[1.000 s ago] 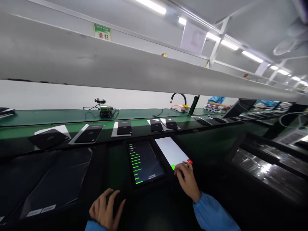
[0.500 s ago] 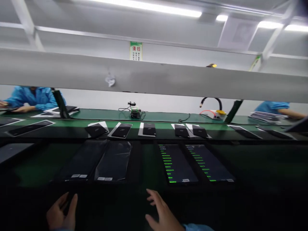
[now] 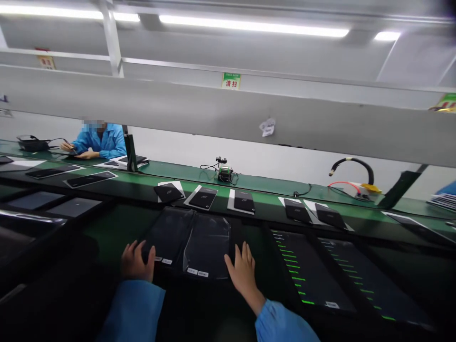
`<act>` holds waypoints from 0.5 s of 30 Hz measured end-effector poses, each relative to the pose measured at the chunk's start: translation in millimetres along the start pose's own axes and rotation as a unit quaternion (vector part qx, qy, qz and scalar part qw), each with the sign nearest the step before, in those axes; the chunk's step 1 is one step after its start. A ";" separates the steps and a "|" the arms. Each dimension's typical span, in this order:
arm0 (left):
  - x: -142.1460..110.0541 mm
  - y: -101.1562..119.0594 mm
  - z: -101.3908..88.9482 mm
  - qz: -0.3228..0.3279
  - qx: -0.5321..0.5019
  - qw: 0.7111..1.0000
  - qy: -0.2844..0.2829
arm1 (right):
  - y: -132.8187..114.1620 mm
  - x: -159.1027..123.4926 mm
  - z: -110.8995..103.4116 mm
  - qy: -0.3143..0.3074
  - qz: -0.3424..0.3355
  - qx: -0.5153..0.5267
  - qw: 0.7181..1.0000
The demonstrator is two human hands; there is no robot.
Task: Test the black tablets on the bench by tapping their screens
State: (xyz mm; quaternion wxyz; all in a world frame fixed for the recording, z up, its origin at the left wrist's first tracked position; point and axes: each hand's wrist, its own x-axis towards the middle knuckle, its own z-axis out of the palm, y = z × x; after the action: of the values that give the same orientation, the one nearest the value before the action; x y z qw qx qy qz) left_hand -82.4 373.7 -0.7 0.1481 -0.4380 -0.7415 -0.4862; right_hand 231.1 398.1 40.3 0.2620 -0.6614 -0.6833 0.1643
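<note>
Two dark tablets in glossy film lie side by side before me, a left tablet (image 3: 167,235) and a right tablet (image 3: 208,244), each with small white labels at its near edge. My left hand (image 3: 135,262) rests at the left tablet's near left corner, fingers spread flat and holding nothing. At the right tablet's near right edge is my right hand (image 3: 242,273), fingers stretched out, also holding nothing. To the right, two more tablets (image 3: 308,270) show lines of green text on black screens.
A green conveyor belt (image 3: 263,199) runs across behind, carrying several dark devices on white sheets. A small camera rig (image 3: 224,171) and a black hose (image 3: 351,164) stand beyond it. At the far left sits a person in a blue coat (image 3: 101,141). A white beam hangs overhead.
My view has swung left. Both hands left the lit tablets and moved to the two film-wrapped ones. The white screen my right hand touched now shows green text.
</note>
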 end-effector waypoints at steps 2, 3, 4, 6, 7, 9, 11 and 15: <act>0.6 9.5 6.8 0.017 0.032 0.999 -0.013 | -10.4 31.8 1.1 -0.003 0.007 -0.029 1.000; 0.5 13.8 8.5 0.015 0.047 0.999 -0.015 | -13.8 46.6 1.8 -0.005 0.012 -0.038 0.999; 0.4 17.5 9.2 0.009 0.062 0.998 -0.017 | -15.8 59.7 2.5 -0.004 0.017 -0.046 0.999; 0.5 23.1 8.8 -0.006 0.085 0.996 -0.025 | -15.7 79.7 3.7 0.001 0.026 -0.057 0.998; 0.8 25.1 8.6 -0.012 0.094 0.995 -0.032 | -13.9 86.4 4.1 0.005 0.028 -0.060 0.998; 1.5 28.0 9.2 -0.018 0.104 0.993 -0.053 | -8.0 93.9 4.2 0.014 0.029 -0.061 0.998; 2.1 29.2 11.7 -0.021 0.102 0.992 -0.077 | -1.4 95.8 3.3 0.021 0.029 -0.060 0.998; 5.3 22.7 15.9 -0.038 0.055 0.991 -0.112 | 5.5 94.5 -0.9 0.027 0.034 -0.052 0.998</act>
State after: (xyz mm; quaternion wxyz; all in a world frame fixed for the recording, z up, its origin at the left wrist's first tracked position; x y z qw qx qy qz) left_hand -64.1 393.2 8.4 0.0688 -0.4523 -0.7951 -0.3980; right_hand 237.3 491.9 51.2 0.2400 -0.7012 -0.6606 0.1194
